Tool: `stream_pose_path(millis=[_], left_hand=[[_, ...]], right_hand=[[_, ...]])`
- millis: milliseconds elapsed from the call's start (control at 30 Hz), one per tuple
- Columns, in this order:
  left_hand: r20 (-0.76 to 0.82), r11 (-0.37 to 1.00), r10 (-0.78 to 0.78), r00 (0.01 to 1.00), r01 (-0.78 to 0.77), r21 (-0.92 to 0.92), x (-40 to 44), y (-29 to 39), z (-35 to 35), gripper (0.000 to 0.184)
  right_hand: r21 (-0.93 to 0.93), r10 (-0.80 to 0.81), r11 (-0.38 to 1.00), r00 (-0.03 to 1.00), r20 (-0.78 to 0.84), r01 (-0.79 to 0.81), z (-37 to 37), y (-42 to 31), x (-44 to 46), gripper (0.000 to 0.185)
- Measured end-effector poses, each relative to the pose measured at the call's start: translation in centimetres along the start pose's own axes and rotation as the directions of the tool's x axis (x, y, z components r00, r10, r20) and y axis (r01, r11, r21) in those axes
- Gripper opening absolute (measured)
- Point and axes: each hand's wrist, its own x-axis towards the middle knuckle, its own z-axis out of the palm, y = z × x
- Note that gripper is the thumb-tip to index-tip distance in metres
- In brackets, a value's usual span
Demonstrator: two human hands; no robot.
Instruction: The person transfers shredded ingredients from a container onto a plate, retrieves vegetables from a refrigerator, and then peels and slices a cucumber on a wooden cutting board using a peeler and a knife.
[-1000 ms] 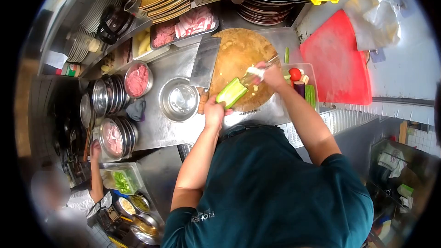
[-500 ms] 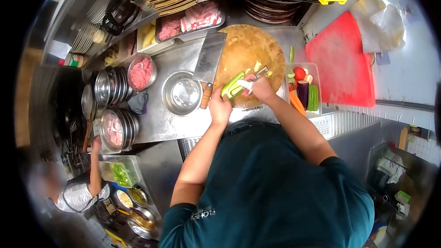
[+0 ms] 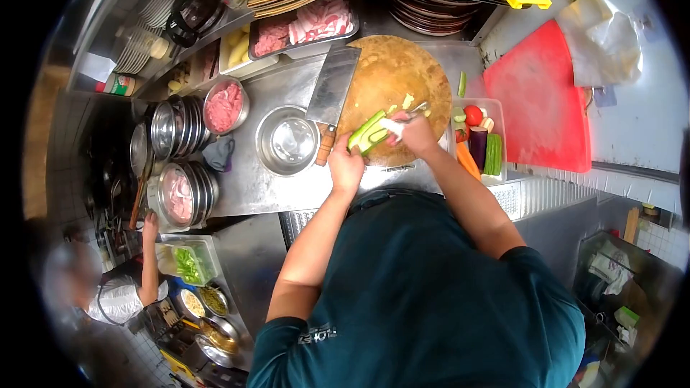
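Note:
My left hand (image 3: 346, 169) is closed on the near end of a cut cucumber (image 3: 369, 132), green outside with pale flesh showing. The cucumber is tilted over the near left part of a round wooden chopping board (image 3: 395, 72). In my right hand (image 3: 418, 136) is a small tool (image 3: 392, 128) with a white part against the cucumber and a metal end sticking out past my fingers; its exact kind is unclear. Pale yellow-green scraps (image 3: 407, 100) lie on the board beside it. A cleaver (image 3: 334, 86) rests over the board's left edge, its wooden handle near my left hand.
Left of the cleaver stands a steel bowl (image 3: 287, 142). A clear tub (image 3: 501, 116) of mixed vegetables is at the right, below a red cutting board (image 3: 535, 93). Bowls of meat (image 3: 224, 105) sit at the left. Another person (image 3: 118, 298) works at lower left.
My right hand with the small tool has shifted slightly right along the board. The cucumber remains in my left hand. The whole view has shifted a little.

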Motion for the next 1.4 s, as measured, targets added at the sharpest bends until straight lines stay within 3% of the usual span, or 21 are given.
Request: stream_pose_path(millis=[67,200,267,333,367,433,467,500,533,567,600,633,667,700,733,867,1000,1100,1200,1300,1400], left_hand=[[-0.01,0.998,-0.049,0.999,0.049,-0.045,-0.5,0.7,-0.2,0.037],[-0.013,0.994,-0.09,0.996,0.089,-0.069,-0.6,1.5,-0.9,0.035],[0.006,0.995,-0.07,0.998,0.071,-0.065,-0.7,1.5,-0.8,0.033],[-0.041,1.0,-0.007,0.999,0.008,0.019,0.2,-1.1,-0.4,0.03],[-0.086,0.994,0.049,0.995,-0.04,0.101,0.9,-3.3,0.1,0.03],[-0.125,0.919,0.251,0.96,-0.196,0.343,1.1,-3.1,0.7,0.02],[-0.142,0.851,0.348,0.927,-0.249,0.463,1.3,-3.1,1.1,0.022],[-0.176,0.866,0.323,0.93,-0.215,0.451,1.6,-2.9,1.9,0.02],[-0.081,0.743,0.471,0.878,-0.346,0.573,2.5,-3.5,2.1,0.015],[-0.036,0.681,0.58,0.814,-0.459,0.571,4.1,-4.6,2.5,0.009],[-0.102,0.767,0.465,0.88,-0.343,0.542,4.3,-3.6,3.2,0.014],[-0.071,0.818,0.38,0.922,-0.3,0.491,4.5,-2.3,3.0,0.02],[-0.054,0.847,0.296,0.954,-0.236,0.476,4.1,0.0,2.5,0.024],[-0.118,0.843,0.333,0.936,-0.239,0.481,5.7,-1.9,3.8,0.035],[-0.138,0.879,0.299,0.944,-0.216,0.425,5.9,-1.5,3.7,0.049],[-0.212,0.997,-0.052,0.976,0.063,0.044,1.9,4.5,0.3,0.061],[-0.15,0.977,-0.16,0.976,0.135,-0.163,4.2,0.2,2.7,0.059],[-0.029,0.896,-0.254,0.967,0.224,-0.384,-0.6,4.4,-1.0,0.057],[-0.143,0.867,-0.291,0.946,0.197,-0.457,2.5,0.2,2.6,0.053],[-0.061,0.781,-0.383,0.922,0.288,-0.554,3.7,-0.9,3.3,0.052],[-0.08,0.816,-0.325,0.942,0.236,-0.528,-0.3,3.2,0.3,0.043]], right_hand=[[0.044,0.007,0.999,0.993,-0.114,-0.002,-1.9,-1.0,0.1,0.017],[-0.063,-0.011,0.998,0.977,-0.214,-0.002,-5.2,-2.9,1.2,0.015],[-0.072,0.037,0.996,0.972,-0.23,-0.055,-5.2,-4.0,0.8,0.014],[-0.221,-0.102,0.972,0.989,-0.108,0.076,-4.8,-3.3,0.2,0.014],[-0.418,-0.284,0.87,0.959,0.009,0.261,-5.0,-1.4,1.2,0.015],[-0.694,-0.605,0.439,0.759,0.242,0.571,-6.0,2.5,2.8,0.02],[-0.209,-0.041,0.977,0.998,-0.05,0.03,-2.9,-2.0,0.4,0.024],[-0.2,-0.081,0.978,0.994,-0.077,0.064,-2.2,-2.3,0.0,0.024],[-0.046,-0.117,0.992,0.993,-0.021,0.116,-3.1,-1.0,1.2,0.021],[-0.02,-0.182,0.983,0.983,0.014,0.182,-5.0,1.0,3.0,0.021],[-0.09,-0.185,0.978,0.982,0.044,0.189,-5.9,0.5,3.4,0.017],[-0.175,-0.141,0.976,0.989,-0.042,0.131,-4.9,-1.1,3.1,0.011],[-0.285,-0.193,0.942,0.981,-0.021,0.179,-5.5,-1.0,3.7,0.01],[-0.386,-0.259,0.891,0.966,-0.002,0.238,-6.6,-0.6,4.6,0.013],[-0.355,-0.268,0.9,0.963,0.007,0.253,-6.7,-1.0,5.0,0.014],[-0.334,-0.238,0.913,0.971,0.033,0.235,-6.3,-3.4,4.0,0.016],[-0.392,-0.255,0.878,0.961,0.104,0.275,-5.6,-4.7,3.2,0.019],[-0.465,-0.229,0.842,0.962,0.151,0.273,-5.6,-4.1,3.8,0.02],[-0.472,-0.203,0.841,0.963,0.18,0.265,-5.4,-3.9,4.2,0.019],[-0.476,-0.19,0.841,0.964,0.184,0.257,-4.7,-4.3,3.7,0.017],[-0.4,-0.11,0.908,0.992,0.062,0.125,-3.9,-3.3,4.3,0.014]])
